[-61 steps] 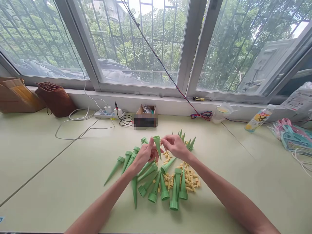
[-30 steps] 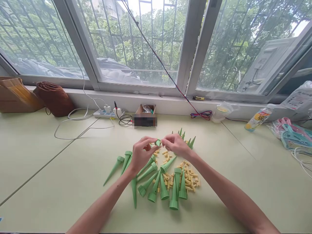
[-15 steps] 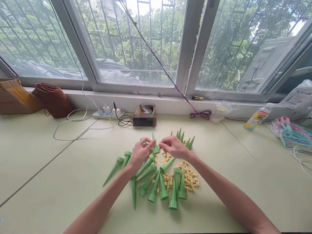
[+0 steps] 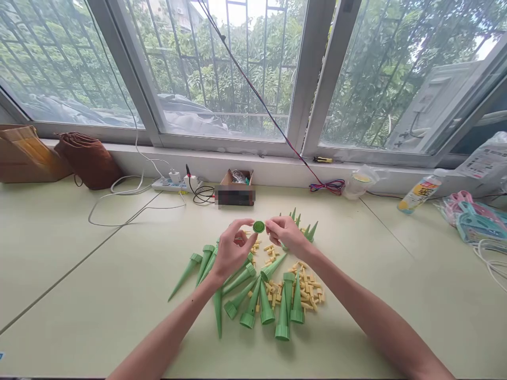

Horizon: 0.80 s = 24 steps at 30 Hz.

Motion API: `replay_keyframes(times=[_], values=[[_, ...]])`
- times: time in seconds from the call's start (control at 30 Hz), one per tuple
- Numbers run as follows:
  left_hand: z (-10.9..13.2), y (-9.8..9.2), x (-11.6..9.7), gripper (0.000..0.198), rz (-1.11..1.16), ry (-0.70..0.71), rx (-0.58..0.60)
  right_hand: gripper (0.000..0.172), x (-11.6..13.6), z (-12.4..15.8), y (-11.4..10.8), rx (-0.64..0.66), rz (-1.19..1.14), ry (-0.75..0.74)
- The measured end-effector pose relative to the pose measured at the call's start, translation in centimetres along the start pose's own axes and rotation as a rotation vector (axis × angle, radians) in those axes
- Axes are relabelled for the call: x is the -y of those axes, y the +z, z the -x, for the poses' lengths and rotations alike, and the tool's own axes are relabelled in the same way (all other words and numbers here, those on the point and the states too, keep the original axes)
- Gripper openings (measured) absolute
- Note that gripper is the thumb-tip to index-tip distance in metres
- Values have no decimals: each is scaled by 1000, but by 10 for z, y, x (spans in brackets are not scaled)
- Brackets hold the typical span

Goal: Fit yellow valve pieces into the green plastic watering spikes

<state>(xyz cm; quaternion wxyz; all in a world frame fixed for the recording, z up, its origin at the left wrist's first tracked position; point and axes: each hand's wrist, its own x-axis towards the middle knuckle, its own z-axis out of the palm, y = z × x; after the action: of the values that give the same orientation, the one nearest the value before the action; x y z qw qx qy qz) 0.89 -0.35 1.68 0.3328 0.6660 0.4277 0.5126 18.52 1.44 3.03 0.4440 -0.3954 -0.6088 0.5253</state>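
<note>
Between the thumb and forefinger of my left hand (image 4: 233, 248) is a green plastic cone spike (image 4: 259, 227), its round wide end turned toward me. My right hand (image 4: 288, 234) is pinched closed against the spike's right edge; anything inside that pinch is hidden. Below the hands lie several more green cone spikes (image 4: 267, 309) with ribbed collars, pointing various ways. Small yellow plastic nozzle pieces (image 4: 311, 287) are heaped among them. Behind my right hand, several green spikes (image 4: 312, 231) stand with their tips up.
At the back are a small open cardboard box (image 4: 237, 179), a power strip (image 4: 162, 184) with cables, and a coiled wire (image 4: 328, 186). A brown drawstring bag (image 4: 89, 161) sits at left. To the right stand a spray bottle (image 4: 422, 192) and plastic-wrapped items (image 4: 479, 219).
The spike in my left hand has turned from tip-away, side-on to wide end facing me. My left fingers have spread around its rim, and my right fingertips have come against its edge.
</note>
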Motion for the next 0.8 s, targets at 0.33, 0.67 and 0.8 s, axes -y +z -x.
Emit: replay_keyframes(times=[0.33, 0.67, 0.8], values=[[-1, -2, 9, 32, 46, -1, 6, 43, 9, 4, 0, 96, 26, 26], [-2, -3, 1, 45, 248, -174, 88, 41, 4, 3, -4, 96, 169, -47], [-4, -3, 2, 45, 347, -265, 133, 38, 2, 4, -4, 82, 270, -91]])
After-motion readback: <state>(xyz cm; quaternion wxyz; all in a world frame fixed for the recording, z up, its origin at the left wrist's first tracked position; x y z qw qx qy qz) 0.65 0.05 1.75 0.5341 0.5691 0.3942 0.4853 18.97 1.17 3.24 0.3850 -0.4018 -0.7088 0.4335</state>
